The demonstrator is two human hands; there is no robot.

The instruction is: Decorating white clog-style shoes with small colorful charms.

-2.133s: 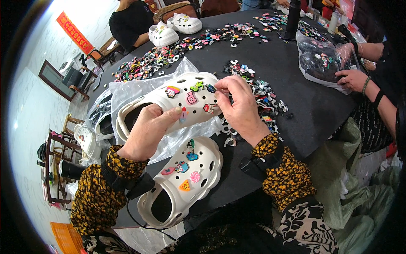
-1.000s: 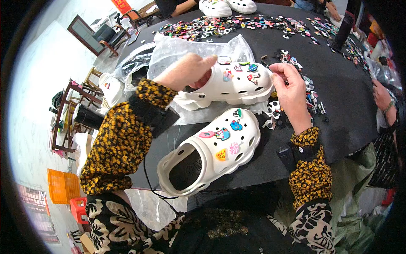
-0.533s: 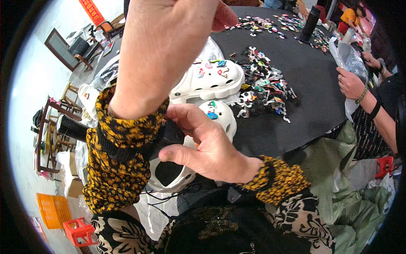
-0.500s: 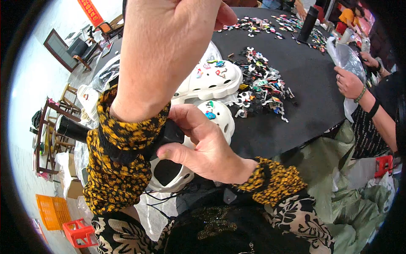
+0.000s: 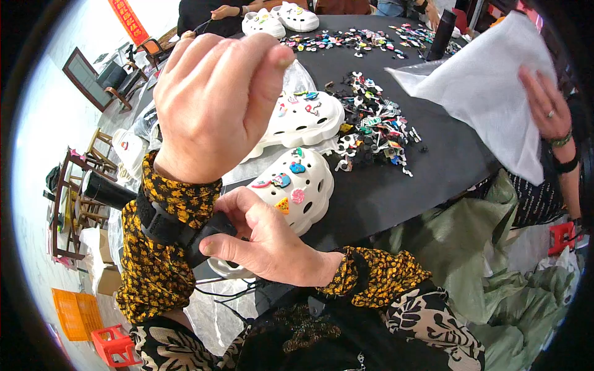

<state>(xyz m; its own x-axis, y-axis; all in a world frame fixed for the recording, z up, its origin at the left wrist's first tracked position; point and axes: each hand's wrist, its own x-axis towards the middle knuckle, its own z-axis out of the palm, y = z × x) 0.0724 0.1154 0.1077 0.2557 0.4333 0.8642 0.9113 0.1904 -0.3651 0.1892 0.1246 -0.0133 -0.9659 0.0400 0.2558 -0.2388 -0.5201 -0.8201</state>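
Looks like wrist-gear fiddling: the right hand (image 5: 266, 238) pinches a black wrist unit (image 5: 218, 226) just above the nearer white clog (image 5: 307, 184). Left hand (image 5: 213, 105)'s loosely fisted (can't see inside). Next move probably calls for holding it steady.

- Between 1 and 2 o'clock, an upright black cylinder (image 5: 442, 36)
- At 2 o'clock, a lifted white sheet (image 5: 486, 86), one corner pointing left
- Between 3 and 4 o'clock, a small red stool (image 5: 560, 239)
- At 4 o'clock, crumpled green sacking (image 5: 473, 263)
- At 8 o'clock, an orange crate (image 5: 78, 313), with a bright red stool (image 5: 116, 345) just beside
- Between 10 and 11 o'clock, a red banner (image 5: 128, 21) on the wall (image 5: 46, 117)
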